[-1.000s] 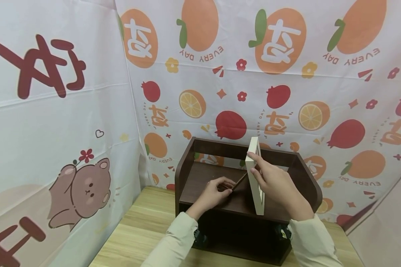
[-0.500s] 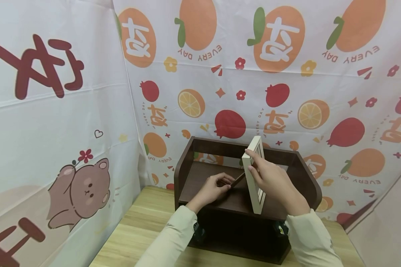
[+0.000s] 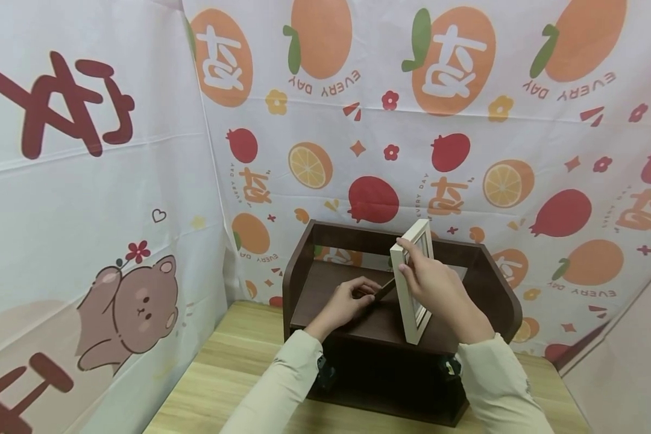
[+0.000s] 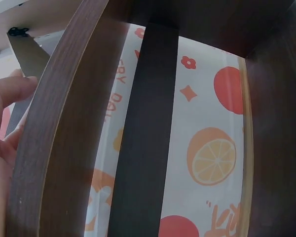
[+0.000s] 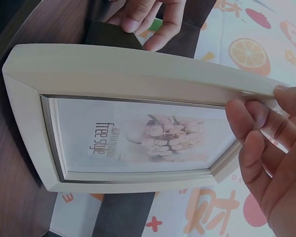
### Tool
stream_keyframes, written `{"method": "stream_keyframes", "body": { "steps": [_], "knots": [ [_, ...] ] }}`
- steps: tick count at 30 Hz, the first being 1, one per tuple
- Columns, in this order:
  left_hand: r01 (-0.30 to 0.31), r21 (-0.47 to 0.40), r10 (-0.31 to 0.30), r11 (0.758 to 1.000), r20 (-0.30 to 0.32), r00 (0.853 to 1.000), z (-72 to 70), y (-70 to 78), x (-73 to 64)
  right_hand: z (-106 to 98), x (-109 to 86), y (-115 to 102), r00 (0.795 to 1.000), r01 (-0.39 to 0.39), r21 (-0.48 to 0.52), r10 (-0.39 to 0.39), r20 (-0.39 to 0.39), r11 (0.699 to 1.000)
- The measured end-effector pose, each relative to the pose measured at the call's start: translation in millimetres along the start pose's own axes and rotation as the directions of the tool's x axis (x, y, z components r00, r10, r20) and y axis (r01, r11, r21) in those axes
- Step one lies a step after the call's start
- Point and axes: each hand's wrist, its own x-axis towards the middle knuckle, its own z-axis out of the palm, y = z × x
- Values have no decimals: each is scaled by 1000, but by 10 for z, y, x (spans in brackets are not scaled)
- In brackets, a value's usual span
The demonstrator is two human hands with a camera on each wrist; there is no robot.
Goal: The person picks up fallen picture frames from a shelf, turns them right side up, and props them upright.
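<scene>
A cream picture frame [image 3: 407, 298] stands upright on the upper board of a dark brown desk shelf [image 3: 317, 289], nearly edge-on in the head view. My right hand [image 3: 442, 292] pinches its edge between thumb and fingers, high on the side. The right wrist view shows the front of the frame [image 5: 108, 74], with a flower print and lettering behind the pane. Behind it, my left hand [image 3: 344, 304] holds the dark support leg [image 3: 385, 290] that slants out from the back. Fingers of the left hand [image 5: 153, 19] also show above the frame there.
Raised side panels [image 3: 298, 277] and a back rail [image 3: 358, 238] border the upper board. Below is a dark open compartment [image 3: 385, 377]. The shelf stands on a light wooden table [image 3: 222, 361], with fruit-printed cloth [image 3: 325, 120] behind and a bear-printed cloth [image 3: 87, 211] at left.
My right hand has turned the picture frame, so more of its front shows in the head view, and its lower corner has shifted slightly left. The left hand stays at the support leg.
</scene>
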Motion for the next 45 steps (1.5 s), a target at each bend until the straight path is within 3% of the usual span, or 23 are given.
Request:
{"method": "stream_keyframes", "body": {
  "steps": [5, 11, 19, 24, 30, 36, 45],
  "knots": [
    [-13, 5, 13, 1000, -61, 998, 20, 19, -26, -10, -1, 12, 1000, 12, 15, -12, 4, 1000],
    [-47, 49, 53, 998, -151, 987, 53, 70, -133, -40, -9, 54, 997, 18, 91, -25, 70, 996],
    [-151, 7, 151, 988, -84, 985, 199, 269, -260, -125, -16, 127, 989, 14, 214, -46, 143, 977],
    [-141, -40, 139, 989, -44, 989, 345, 346, -293, -110, -18, 171, 990, 41, 272, -76, 120, 962],
    [-112, -98, 108, 989, -49, 993, 491, 362, -330, -99, -19, 199, 989, 62, 287, -98, 110, 956],
    [-97, -116, 85, 988, -106, 991, 620, 362, -309, -86, -10, 202, 991, 59, 268, -89, 103, 962],
    [-128, -122, 101, 984, -205, 973, 761, 353, -320, -67, -2, 166, 995, 36, 194, -52, 80, 980]
  ]
}}
